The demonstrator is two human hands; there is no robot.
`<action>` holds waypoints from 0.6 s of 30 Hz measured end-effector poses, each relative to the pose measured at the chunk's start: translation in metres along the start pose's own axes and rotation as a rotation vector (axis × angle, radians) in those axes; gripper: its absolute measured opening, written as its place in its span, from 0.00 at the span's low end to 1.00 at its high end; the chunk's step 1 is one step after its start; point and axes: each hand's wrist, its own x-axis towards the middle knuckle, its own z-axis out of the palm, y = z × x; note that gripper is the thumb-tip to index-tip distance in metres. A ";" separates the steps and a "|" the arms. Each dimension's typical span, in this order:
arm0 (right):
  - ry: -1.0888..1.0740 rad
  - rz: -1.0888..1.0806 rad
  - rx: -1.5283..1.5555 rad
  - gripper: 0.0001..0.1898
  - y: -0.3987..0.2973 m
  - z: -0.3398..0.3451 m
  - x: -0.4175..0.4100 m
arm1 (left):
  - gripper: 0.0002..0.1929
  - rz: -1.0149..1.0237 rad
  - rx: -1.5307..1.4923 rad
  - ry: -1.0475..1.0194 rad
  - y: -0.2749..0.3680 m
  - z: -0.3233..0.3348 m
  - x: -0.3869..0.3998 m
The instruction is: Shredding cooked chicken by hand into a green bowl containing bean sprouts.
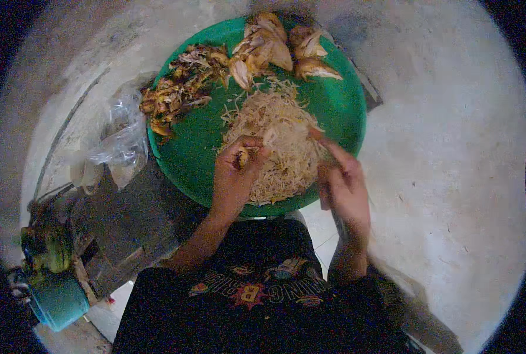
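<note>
A large round green tray lies before me with a heap of shredded chicken meat in its middle. My left hand is curled around a small yellowish-brown piece of chicken over the heap's left edge. Motion blurs my right hand at the heap's right side. One finger points in over the shreds, and whether it pinches a strip is unclear. Larger cooked chicken pieces lie at the tray's far side. Brown bones and scraps are piled at its left.
A clear plastic bag rests against the tray's left side. Below it is a dark wooden surface. A turquoise container stands at the lower left. Pale wall or floor spreads to the right.
</note>
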 end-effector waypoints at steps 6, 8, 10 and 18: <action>0.053 -0.002 0.140 0.26 -0.002 -0.008 0.000 | 0.07 -0.122 -0.066 0.020 0.005 -0.005 -0.002; 0.000 0.113 -0.091 0.26 0.004 -0.006 0.002 | 0.07 -0.112 -0.052 -0.001 -0.001 -0.008 -0.001; -0.017 0.086 -0.218 0.26 0.032 0.005 0.009 | 0.07 -0.102 -0.039 -0.028 -0.001 -0.006 0.000; -0.156 0.044 0.043 0.29 0.000 0.020 -0.007 | 0.07 -0.075 0.106 0.020 0.006 -0.004 -0.001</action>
